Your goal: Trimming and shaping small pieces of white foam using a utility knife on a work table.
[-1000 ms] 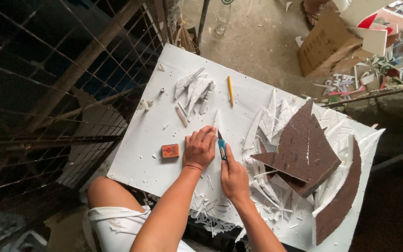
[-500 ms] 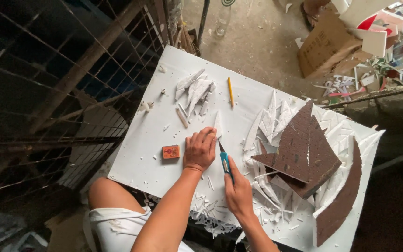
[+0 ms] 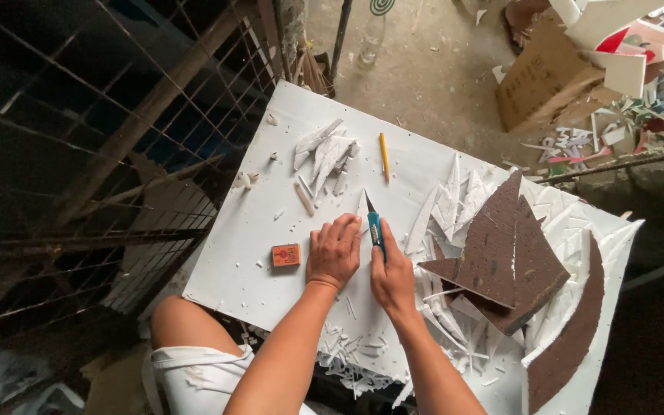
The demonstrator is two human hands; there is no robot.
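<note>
My right hand grips a blue-handled utility knife, its blade tip pointing away from me onto the white board. Just left of the knife, my left hand presses flat on a narrow white foam strip, fingers spread. A small orange box lies left of my left hand. Brown-faced foam pieces are stacked to the right of my right hand.
A heap of white offcuts and a yellow pencil lie at the board's far side. A curved brown piece rests at the right edge. A wire fence stands on the left. Cardboard and scraps litter the floor beyond.
My right hand has moved the knife away from me again, after drawing it back toward me along the strip half a second ago. My left hand stays pressed in place.
</note>
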